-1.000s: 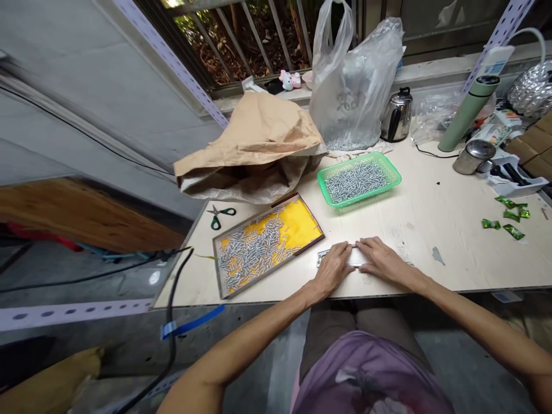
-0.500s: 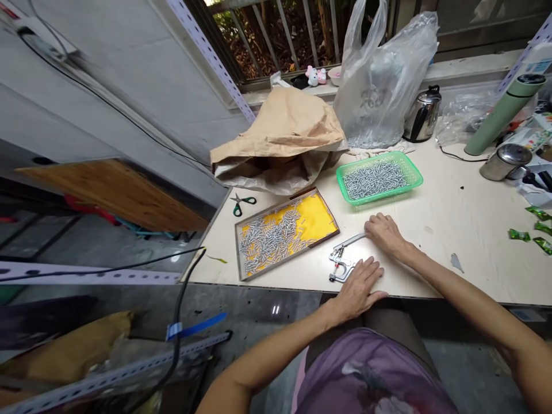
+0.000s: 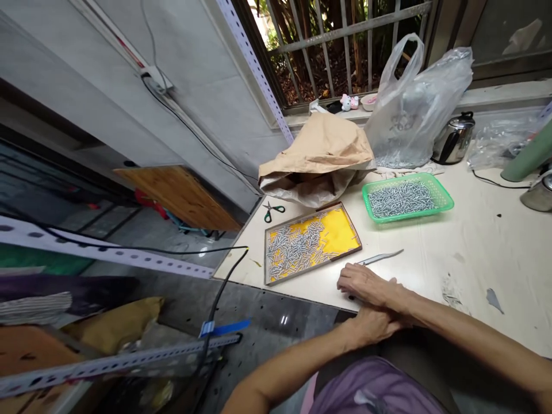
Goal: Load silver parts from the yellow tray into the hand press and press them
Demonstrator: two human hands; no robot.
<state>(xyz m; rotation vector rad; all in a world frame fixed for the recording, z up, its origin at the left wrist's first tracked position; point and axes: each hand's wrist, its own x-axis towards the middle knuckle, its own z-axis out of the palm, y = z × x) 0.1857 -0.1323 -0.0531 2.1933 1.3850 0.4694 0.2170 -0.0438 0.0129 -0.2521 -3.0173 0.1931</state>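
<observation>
- Metal hand tool (image 3: 379, 258): slim silver handle emerging beyond the right hand's (image 3: 364, 284) fingertips.
- Right fingers curled over its near end; left hand (image 3: 373, 325) tucked beneath, grip indiscernible.

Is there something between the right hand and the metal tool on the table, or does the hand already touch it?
Nothing stands between them. The right hand lies over one end of the metal tool; the handle sticks out beyond the fingers. The left hand sits under the right wrist.

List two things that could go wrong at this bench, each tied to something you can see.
1. The right hand covers a thin metal tool at the table's near edge; it might slip off.
2. The shallow yellow-lined tray of silver screws also lies close to that edge; a nudge could spill screws.
</observation>
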